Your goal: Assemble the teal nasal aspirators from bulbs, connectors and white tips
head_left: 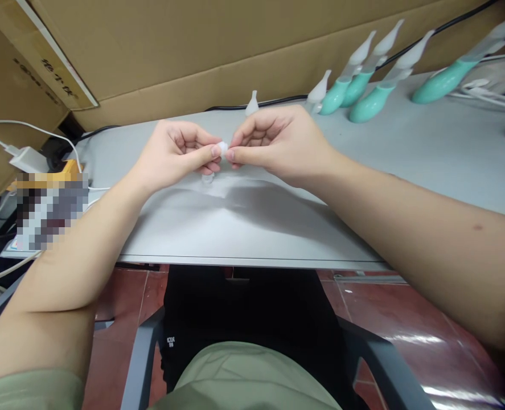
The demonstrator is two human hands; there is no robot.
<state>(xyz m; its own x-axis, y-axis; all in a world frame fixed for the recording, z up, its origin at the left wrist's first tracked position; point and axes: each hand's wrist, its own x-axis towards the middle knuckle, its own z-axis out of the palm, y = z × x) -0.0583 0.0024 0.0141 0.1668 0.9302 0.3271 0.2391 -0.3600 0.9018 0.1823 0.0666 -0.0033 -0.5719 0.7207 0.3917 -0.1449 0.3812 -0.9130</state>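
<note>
Over the middle of the grey table, a small whitish translucent piece (222, 148) is pinched between my two hands. My left hand (184, 149) grips it from the left with thumb and fingers. From the right, the thumb and fingertips of my right hand (273, 139) close on the same piece. Just below my left fingers, a small clear part (208, 178) lies on the table. Behind my right hand stands a white pointed tip (252, 103), its lower part hidden.
Teal bulbs with clear tubes and white tips (372, 104) stand at the back right, near white cables (487, 94). Cardboard (184, 51) lines the back. A white charger (30, 160) and a blurred-out item (53, 210) are at left. The table's front edge (252, 262) is near my lap.
</note>
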